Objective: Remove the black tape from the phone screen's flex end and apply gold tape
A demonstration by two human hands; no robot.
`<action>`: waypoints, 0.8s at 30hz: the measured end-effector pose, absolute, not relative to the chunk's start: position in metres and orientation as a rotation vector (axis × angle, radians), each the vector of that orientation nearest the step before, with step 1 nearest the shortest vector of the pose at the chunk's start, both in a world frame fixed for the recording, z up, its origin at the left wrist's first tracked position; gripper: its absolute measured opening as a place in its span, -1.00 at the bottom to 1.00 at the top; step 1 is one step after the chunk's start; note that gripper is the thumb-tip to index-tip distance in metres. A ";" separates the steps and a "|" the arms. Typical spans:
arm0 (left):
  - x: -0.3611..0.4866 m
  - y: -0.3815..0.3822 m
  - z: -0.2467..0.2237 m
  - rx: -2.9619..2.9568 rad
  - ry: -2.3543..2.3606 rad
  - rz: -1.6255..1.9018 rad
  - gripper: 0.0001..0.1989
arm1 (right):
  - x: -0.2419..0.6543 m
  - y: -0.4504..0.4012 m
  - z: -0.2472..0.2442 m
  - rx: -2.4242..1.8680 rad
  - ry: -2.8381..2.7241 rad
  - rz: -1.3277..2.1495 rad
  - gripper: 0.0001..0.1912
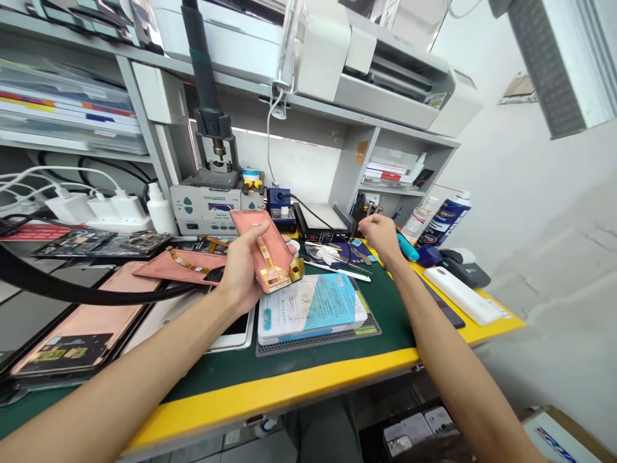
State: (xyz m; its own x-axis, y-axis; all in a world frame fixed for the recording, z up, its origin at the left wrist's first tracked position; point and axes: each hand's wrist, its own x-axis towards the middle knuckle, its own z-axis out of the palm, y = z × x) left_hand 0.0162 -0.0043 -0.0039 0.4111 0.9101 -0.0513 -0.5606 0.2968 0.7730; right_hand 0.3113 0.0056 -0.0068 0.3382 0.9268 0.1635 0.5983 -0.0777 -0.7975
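My left hand [241, 267] grips a phone screen [274, 247], its copper-coloured back turned up and a flex cable running along it. The thumb lies on the copper back, the fingers curl round the far edge, and the screen is tilted above a blue-and-white box [313, 305]. My right hand [379, 235] reaches to the back right, beside a holder with several tools [371, 209]. Its fingers are closed; what they hold, if anything, is hidden. Left of my left hand lies another copper-backed screen [178, 265] with a flex cable.
Behind stand a grey machine [202, 215] and a small hot plate [321, 222]. Spray cans [443, 218] and a white phone-shaped item [460, 296] are at the right. Disassembled devices [72, 308] cover the left. A black hose [87, 292] crosses there.
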 end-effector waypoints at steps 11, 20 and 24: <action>0.018 -0.006 -0.013 0.764 0.522 1.006 -0.72 | 0.316 0.002 -0.015 -2.187 -1.760 0.736 -0.64; 0.018 -0.005 -0.014 0.777 0.516 1.000 -0.70 | 0.322 -0.007 -0.003 -2.074 -1.601 0.700 -0.66; 0.018 -0.005 -0.014 0.781 0.514 1.001 -0.71 | 0.318 -0.010 0.001 -1.859 -1.473 0.755 -0.65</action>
